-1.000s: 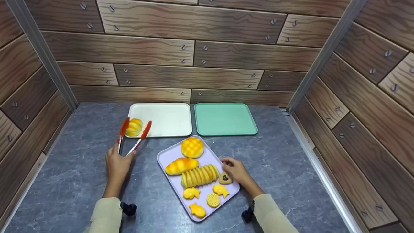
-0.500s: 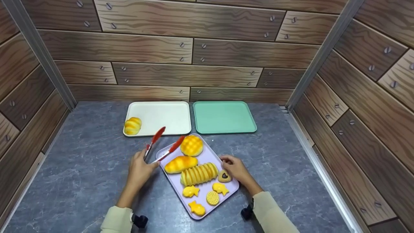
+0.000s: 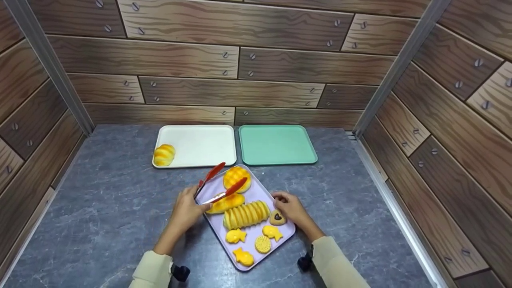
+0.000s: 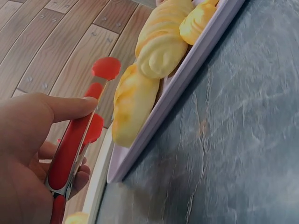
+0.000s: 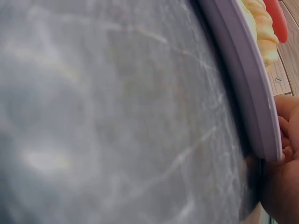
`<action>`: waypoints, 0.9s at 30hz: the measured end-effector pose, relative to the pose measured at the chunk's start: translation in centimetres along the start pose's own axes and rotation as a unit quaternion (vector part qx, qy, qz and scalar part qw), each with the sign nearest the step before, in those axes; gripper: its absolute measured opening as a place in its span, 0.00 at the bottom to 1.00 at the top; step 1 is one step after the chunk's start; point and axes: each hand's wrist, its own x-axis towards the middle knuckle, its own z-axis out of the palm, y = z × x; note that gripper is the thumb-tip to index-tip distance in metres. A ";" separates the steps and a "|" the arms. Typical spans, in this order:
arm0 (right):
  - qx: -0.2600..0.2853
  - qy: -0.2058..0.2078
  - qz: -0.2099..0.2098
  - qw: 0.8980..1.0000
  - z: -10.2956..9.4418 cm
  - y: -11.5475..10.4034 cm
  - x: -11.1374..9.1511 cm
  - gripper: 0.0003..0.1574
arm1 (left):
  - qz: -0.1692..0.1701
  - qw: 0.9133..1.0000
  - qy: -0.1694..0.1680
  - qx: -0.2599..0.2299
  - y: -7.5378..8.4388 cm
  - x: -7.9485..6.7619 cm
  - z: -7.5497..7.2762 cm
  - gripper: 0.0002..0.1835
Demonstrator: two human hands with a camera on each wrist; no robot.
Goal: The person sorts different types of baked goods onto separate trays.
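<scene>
The tongs [image 3: 236,186], steel with red handles and tips, point away from the left hand [image 3: 187,211], which grips them with their arms spread; one tip overlaps the crosshatched golden bun [image 3: 236,174] beyond that hand, contact unclear. The right hand [image 3: 291,208] grips the edge of the lilac tray [image 3: 256,192], slanted between both hands, round-cornered

Plank-patterned walls [image 3: 180,64] at back and sides, metal corner posts [image 3: 53,66], marbled grey tabletop [image 3: 100,192]

The tongs [image 4: 69,156] are red (tray [image 3: 252,234] lilac).
</scene>
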 end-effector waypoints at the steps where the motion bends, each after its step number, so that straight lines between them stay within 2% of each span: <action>1: -0.001 0.000 -0.002 1.000 0.0 0.0 0.0 0.16 | 0.003 1.000 -0.002 0.003 0.1 0.1 0.1 0.41; 6: 0.000 0.002 -0.005 1.000 0.0 0.1 0.0 0.15 | 0.016 1.000 -0.008 0.017 0.6 0.3 0.7 0.41; 11: 0.009 -0.003 -0.001 1.000 0.0 0.1 0.0 0.16 | 0.009 0.999 -0.019 0.035 0.9 0.7 1.2 0.41; 17: 0.010 -0.004 -0.003 1.000 0.0 0.1 0.0 0.16 | 0.011 0.999 -0.012 0.050 0.9 1.0 1.7 0.40; 27: 0.022 0.004 -0.007 1.000 0.1 0.2 0.0 0.16 | 0.016 0.997 -0.026 0.070 1.5 1.9 1.6 0.39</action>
